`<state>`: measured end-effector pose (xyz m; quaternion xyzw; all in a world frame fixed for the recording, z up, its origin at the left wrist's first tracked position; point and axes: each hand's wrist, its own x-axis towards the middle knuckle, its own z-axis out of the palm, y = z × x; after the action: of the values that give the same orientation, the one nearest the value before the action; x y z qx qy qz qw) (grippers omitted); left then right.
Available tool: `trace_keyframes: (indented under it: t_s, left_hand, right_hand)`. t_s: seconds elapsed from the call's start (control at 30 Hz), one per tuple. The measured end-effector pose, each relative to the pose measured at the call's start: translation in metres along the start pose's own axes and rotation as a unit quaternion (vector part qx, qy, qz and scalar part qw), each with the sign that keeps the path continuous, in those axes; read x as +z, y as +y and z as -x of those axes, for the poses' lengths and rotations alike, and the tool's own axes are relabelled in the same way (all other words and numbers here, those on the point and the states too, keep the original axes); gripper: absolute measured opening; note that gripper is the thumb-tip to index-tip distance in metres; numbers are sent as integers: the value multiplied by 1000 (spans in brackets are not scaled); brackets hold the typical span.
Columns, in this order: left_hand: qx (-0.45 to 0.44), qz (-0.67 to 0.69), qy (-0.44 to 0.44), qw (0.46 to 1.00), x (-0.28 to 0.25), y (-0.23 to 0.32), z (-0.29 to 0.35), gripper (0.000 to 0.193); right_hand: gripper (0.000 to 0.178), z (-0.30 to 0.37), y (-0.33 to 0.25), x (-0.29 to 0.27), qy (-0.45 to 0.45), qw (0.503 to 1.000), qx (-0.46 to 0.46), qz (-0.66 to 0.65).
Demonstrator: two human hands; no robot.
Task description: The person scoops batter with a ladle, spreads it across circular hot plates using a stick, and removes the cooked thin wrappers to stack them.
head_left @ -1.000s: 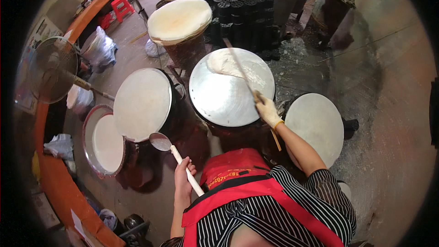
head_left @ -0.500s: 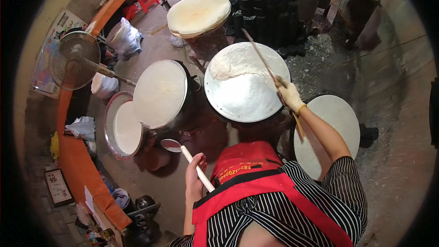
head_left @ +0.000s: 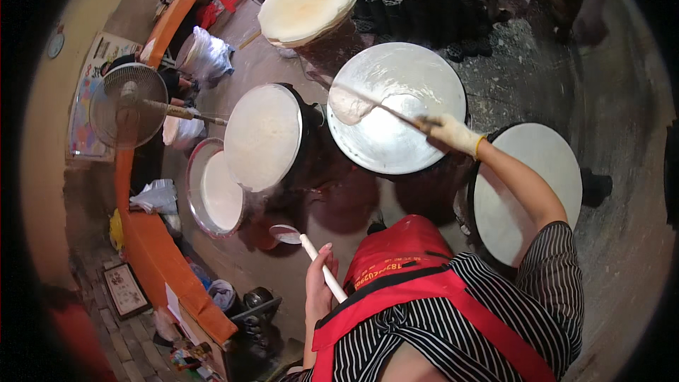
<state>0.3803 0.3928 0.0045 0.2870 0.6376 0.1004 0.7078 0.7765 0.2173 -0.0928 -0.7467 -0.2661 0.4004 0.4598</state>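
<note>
In my right hand, which wears a pale glove, a long thin wooden stick lies slanted across a round metal griddle. A mound of wet white batter sits by the stick on the griddle's left side, and a thin film shines over the far part. Closer to my body, my left hand grips the pale handle of a ladle. The ladle's shallow bowl points up and left, near a wide basin of white batter.
A griddle with a pale round sheet stands left, and another stands right. Farther off are a stack of flat round sheets and black honeycomb coal briquettes. A standing fan and an orange counter line the left side.
My right hand has swung the stick leftward across the griddle. Batter that covered the far half is now a thin film with a mound at left. My left hand still holds the ladle.
</note>
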Motion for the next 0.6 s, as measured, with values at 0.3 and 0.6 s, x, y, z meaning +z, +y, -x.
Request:
trace_keyframes:
  t_s: [0.3,0.6]
  left_hand:
    - [28,-129,-140,981,13,43,-34,22]
    - [23,-293,-315,902,-37,106,-121,20]
  right_hand:
    - [35,123,32,74,205,944,38,-256]
    - [35,189,-29,204,172,938,139,-266]
